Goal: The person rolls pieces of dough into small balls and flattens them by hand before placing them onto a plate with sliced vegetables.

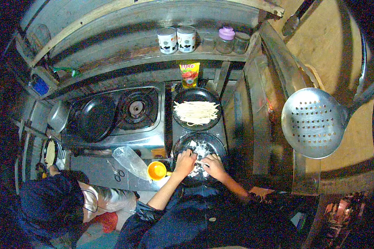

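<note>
Both of my hands are over a dark round plate (218, 143) dusted with white flour (202, 150). A short pale strip of dough (201, 162) spans the gap between them. My left hand (185, 162) has its curled fingers at the strip's left end. The other end is pinched in the fingers of my right hand (214, 168). White floury bits lie on the plate around my fingers. Just beyond it stands a second dark plate (197, 93), bearing a heap of pale dough strips (195, 112) laid mostly side by side.
To the left, a gas stove (143, 133) carries a black pan (92, 118). Nearer are an orange cup (157, 171), a clear plastic bag (132, 163) and scissors (117, 174). A yellow packet (189, 75) stands behind the plates. A perforated skimmer (313, 123) hangs right. Another person (51, 199) is at left.
</note>
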`<action>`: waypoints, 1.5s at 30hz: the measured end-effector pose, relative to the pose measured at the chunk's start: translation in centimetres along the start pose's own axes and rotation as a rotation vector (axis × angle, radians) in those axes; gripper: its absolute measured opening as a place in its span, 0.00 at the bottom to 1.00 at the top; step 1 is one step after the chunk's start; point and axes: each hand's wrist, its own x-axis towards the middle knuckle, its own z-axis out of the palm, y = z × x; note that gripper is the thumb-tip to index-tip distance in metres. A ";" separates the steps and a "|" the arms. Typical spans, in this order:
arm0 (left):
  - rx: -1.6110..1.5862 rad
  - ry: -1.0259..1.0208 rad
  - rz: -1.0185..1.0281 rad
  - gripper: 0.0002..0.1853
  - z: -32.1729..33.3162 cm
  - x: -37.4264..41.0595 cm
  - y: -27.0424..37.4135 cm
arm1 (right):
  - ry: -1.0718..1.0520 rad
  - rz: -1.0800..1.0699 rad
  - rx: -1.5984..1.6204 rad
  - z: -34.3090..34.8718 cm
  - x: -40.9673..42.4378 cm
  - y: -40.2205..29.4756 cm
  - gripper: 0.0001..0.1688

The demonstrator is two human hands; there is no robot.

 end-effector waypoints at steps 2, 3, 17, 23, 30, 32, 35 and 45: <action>-0.007 -0.018 -0.012 0.11 -0.3 -0.3 0.2 | -0.007 0.029 0.005 -0.2 -0.1 -0.1 0.14; -0.032 -0.016 -0.023 0.12 -0.6 -0.4 0.4 | -0.009 0.048 -0.003 -0.2 -0.2 -0.1 0.14; -0.225 0.790 -0.248 0.20 -10.9 -7.0 -0.2 | 0.307 0.219 0.184 -0.6 0.1 1.9 0.18; -0.051 1.204 -0.870 0.33 -11.8 -10.6 -4.9 | 0.320 0.306 0.341 0.2 0.5 2.2 0.17; -0.533 0.696 -0.911 0.17 -5.2 -16.2 -11.1 | 0.341 0.259 0.365 -0.2 1.2 1.0 0.19; -0.478 0.970 -0.846 0.18 -5.5 -15.5 -9.7 | 0.359 0.265 0.364 0.0 1.2 1.7 0.19; -0.203 0.819 -0.765 0.16 -10.0 -15.1 -7.6 | 0.365 0.271 0.446 -0.3 1.4 1.1 0.18; -0.256 0.319 -0.263 0.12 -18.1 -4.7 -1.7 | -0.484 0.266 1.327 -4.4 5.9 -10.1 0.39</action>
